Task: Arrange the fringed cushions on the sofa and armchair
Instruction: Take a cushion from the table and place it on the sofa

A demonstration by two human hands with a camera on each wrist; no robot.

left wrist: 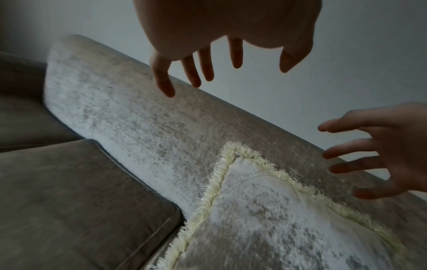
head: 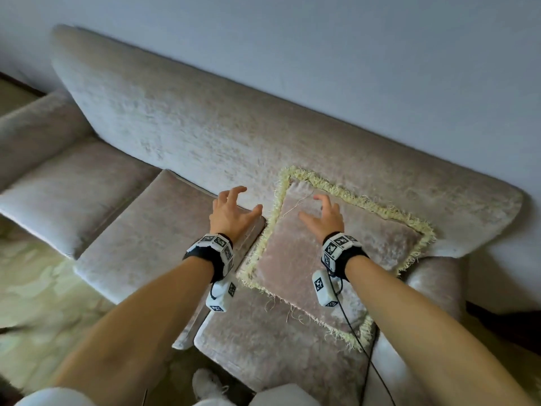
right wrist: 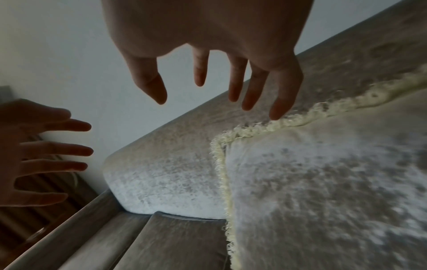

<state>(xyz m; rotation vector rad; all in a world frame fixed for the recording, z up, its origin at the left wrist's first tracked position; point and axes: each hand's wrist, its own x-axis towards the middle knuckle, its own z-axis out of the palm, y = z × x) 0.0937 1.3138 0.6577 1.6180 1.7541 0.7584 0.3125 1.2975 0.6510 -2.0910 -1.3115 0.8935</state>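
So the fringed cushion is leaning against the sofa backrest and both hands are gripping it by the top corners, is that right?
Not quite. The fringed cushion does lean against the sofa backrest, but neither hand grips it. The left hand and right hand are both open with fingers spread, holding nothing. The left wrist and right wrist views show clear space between the fingers and the cushion.

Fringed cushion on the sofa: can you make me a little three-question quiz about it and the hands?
1. True or false: the fringed cushion leans against the sofa backrest.
2. Which hand is over the cushion: left hand or right hand?
3. Fill in: the cushion's fringe is pale ____.

Key: 1 true. 2 right hand. 3 yellow.
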